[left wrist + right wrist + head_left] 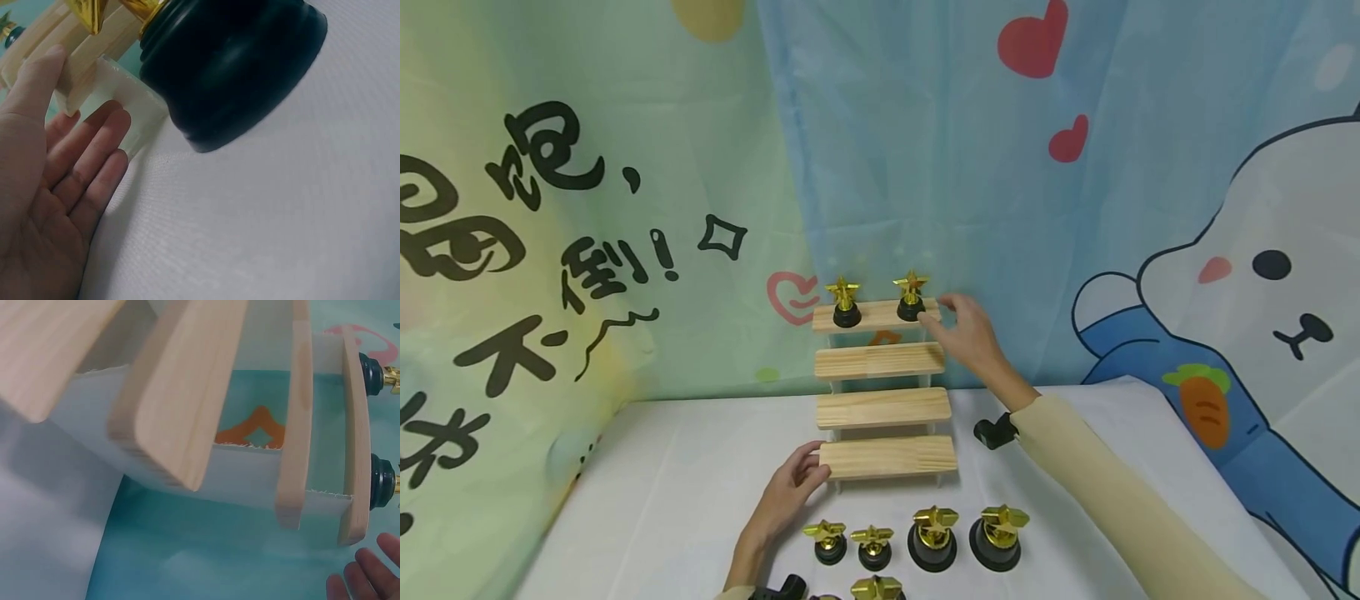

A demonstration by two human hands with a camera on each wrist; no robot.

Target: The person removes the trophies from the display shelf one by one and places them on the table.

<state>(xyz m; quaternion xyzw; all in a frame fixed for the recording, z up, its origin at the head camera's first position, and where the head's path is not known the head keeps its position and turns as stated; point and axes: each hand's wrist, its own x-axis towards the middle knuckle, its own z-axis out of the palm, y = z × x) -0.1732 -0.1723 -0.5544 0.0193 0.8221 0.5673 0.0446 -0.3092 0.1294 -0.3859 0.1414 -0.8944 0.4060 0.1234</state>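
A four-step wooden display stand [883, 409] with pale side panels stands against the backdrop. Its top step carries two small gold star trophies on black bases, the left trophy [846, 303] and the right trophy [912, 297]. My left hand [790, 490] holds the left end of the lowest step, thumb [39, 84] against the wood and the other fingers loosely extended beside the side panel. At the top step's right end, my right hand [966, 333] is beside the right trophy, its relaxed fingers [369, 575] holding nothing.
Several more star trophies stand on the white tablecloth [685, 467] in front of the stand, including two larger ones, a left one [932, 540] and a right one [997, 539]. One black base [231, 69] looms close to my left wrist camera. A printed curtain [925, 167] hangs behind.
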